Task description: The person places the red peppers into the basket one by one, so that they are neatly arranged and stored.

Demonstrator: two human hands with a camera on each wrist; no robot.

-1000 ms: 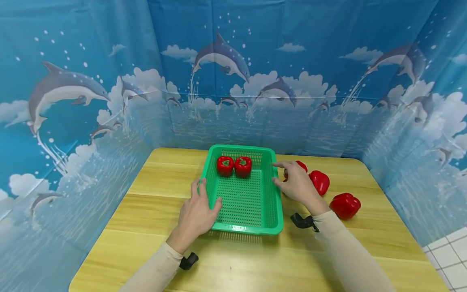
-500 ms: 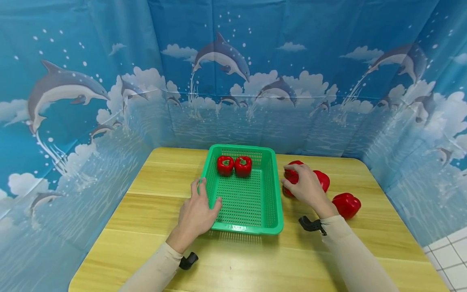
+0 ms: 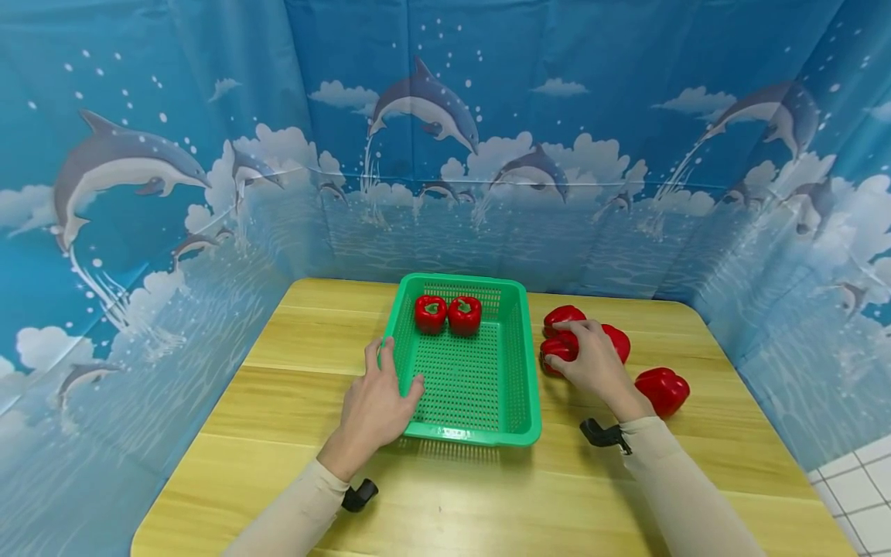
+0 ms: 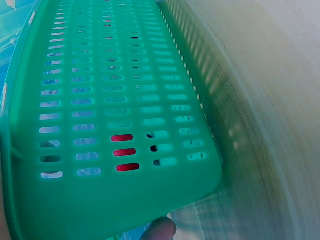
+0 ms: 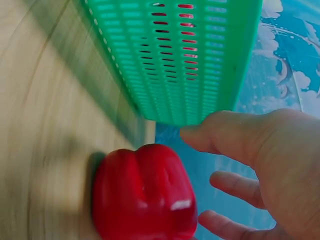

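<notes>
Two red bell peppers (image 3: 464,316) sit side by side at the back of a green plastic basket (image 3: 480,435). My left hand (image 3: 379,410) rests at the basket's left rim, fingers spread and thumb over the inside; the left wrist view shows a fingertip (image 4: 161,229) by the basket wall. My right hand (image 3: 592,360) is over a red bell pepper (image 3: 559,352) beside the basket's right side, thumb and fingers apart around it. In the right wrist view, a bell pepper (image 5: 145,195) lies on the table with the fingertips near its upper side.
Another bell pepper (image 3: 564,316) lies behind the one under my right hand. One more bell pepper (image 3: 617,343) is partly hidden by that hand, and another (image 3: 663,391) lies farther right. The wooden table (image 3: 445,503) is backed by a blue dolphin-print curtain (image 3: 431,224).
My right hand has moved right and slightly down, from the basket's right rim to the nearest loose bell pepper. My left hand and the basket stay in place.
</notes>
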